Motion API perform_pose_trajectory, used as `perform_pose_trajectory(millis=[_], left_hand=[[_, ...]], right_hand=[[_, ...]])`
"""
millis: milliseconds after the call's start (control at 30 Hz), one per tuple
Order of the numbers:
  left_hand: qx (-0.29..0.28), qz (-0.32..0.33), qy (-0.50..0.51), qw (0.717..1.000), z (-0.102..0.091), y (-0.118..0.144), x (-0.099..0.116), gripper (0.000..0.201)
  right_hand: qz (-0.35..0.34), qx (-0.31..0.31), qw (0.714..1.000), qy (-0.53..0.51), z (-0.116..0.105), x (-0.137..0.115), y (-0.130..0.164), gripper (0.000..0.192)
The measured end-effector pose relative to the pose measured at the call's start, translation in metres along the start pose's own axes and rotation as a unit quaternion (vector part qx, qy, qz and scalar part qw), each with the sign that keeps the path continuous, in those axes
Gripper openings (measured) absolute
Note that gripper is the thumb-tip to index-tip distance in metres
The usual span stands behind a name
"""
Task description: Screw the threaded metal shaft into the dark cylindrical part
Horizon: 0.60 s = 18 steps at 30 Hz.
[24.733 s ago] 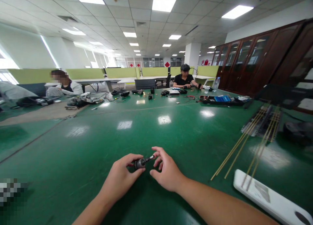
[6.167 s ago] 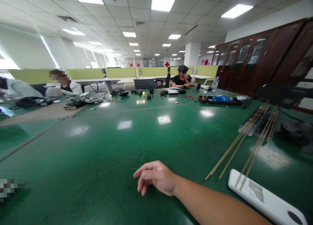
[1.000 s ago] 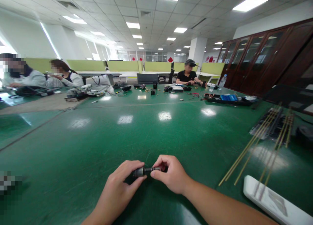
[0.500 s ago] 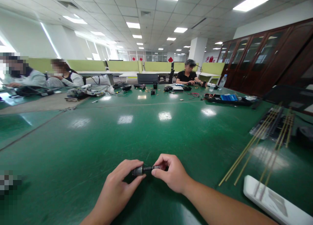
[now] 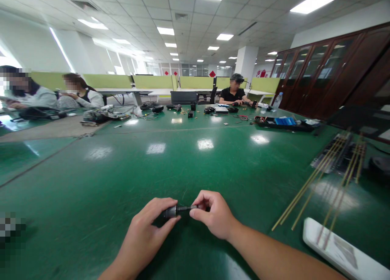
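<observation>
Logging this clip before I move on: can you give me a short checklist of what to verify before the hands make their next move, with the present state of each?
1. Left hand has a grip on the thick end of the small dark cylindrical part: ok.
2. Right hand pinches the thin shaft that sticks out of the part: ok.
3. Part held low, just over the green table: ok.
4. Shaft seated or loose in the part: cannot tell, fingers cover the joint.
5. Brass rods and white flat device lie apart from both hands, to the right: ok.
</observation>
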<state>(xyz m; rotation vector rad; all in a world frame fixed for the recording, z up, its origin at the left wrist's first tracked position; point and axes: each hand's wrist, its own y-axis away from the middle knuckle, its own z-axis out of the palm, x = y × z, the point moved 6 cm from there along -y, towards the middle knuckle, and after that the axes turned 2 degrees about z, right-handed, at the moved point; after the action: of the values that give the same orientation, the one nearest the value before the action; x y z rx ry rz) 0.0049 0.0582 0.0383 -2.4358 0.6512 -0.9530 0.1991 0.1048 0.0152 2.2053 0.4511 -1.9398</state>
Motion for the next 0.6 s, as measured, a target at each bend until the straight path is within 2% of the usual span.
perform_pose_trajectory(millis=[600], left_hand=[[0.003,-0.034,0.007,0.999,-0.0017,-0.0001,-0.0065,0.032]], right_hand=[[0.006,0.009,0.998,-0.061,-0.003,0.0049,-0.0026,0.016]])
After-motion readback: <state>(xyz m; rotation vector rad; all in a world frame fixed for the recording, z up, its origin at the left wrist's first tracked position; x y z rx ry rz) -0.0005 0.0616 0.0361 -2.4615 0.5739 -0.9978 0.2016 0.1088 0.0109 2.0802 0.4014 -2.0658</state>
